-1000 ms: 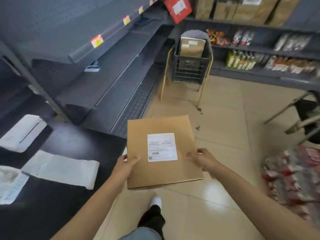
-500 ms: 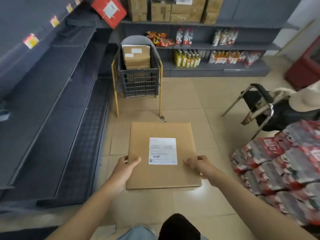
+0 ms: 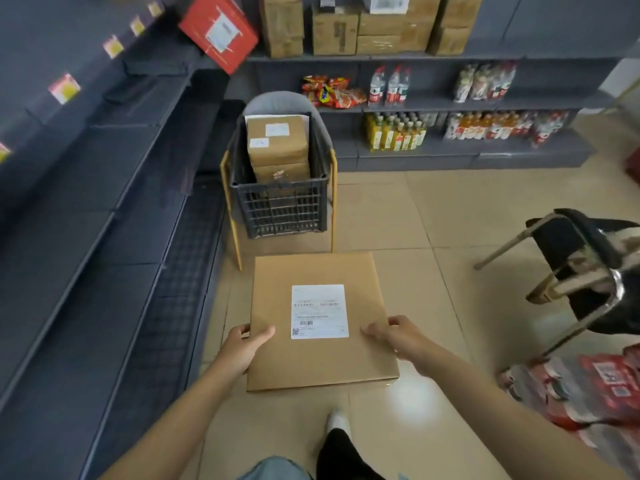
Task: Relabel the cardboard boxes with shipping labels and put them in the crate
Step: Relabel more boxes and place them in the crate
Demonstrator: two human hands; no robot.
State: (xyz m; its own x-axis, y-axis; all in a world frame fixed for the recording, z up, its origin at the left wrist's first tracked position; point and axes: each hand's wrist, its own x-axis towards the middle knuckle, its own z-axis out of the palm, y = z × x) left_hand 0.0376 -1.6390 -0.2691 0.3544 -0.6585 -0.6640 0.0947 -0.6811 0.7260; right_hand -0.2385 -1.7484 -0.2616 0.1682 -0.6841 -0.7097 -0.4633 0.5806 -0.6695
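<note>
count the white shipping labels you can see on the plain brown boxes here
3. One on the flat box held in both hands, at. Two on the top box in the crate: and. Boxes beneath may hide more.

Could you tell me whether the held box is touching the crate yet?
Apart. The head view shows bare floor between the box and the crate.
</note>
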